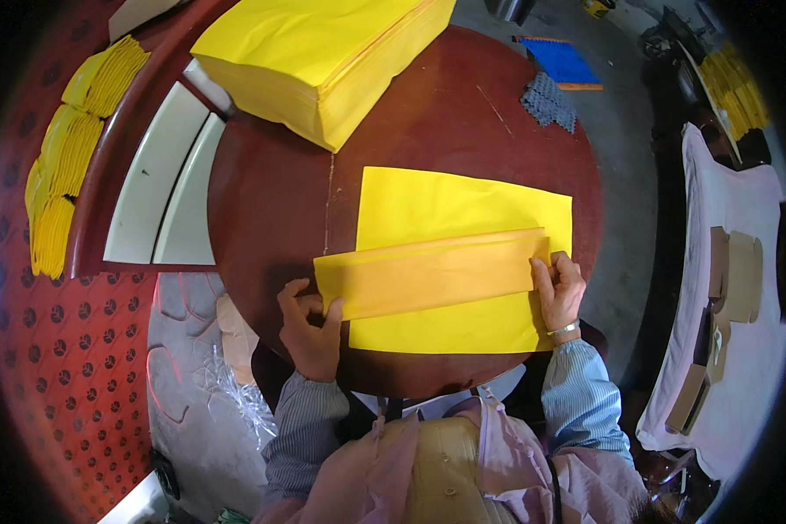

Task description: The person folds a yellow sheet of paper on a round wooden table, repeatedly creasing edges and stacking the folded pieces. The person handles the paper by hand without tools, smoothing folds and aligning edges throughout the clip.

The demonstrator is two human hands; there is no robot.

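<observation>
A long strip of folded yellow paper [428, 275], paler orange-yellow on top, stretches between my two hands. It lies across a flat yellow sheet [463, 205] on the round table. At the strip's left end, my left hand [308, 336] has its thumb on the lower corner, with its fingers curled beside the edge. My right hand [562, 293] pinches the other end, thumb on top and fingers at the outer edge. The strip's layers show at its right end; whether it is joined to the sheet below, I cannot tell.
A thick stack of yellow sheets [314, 61] stands at the far left of the dark red round table [271, 192]. A grey textured mat piece [548, 100] lies at the far right edge. Folded yellow bundles [70, 153] rest to the left. Cardboard boxes [742, 279] lie on a pale cloth at right.
</observation>
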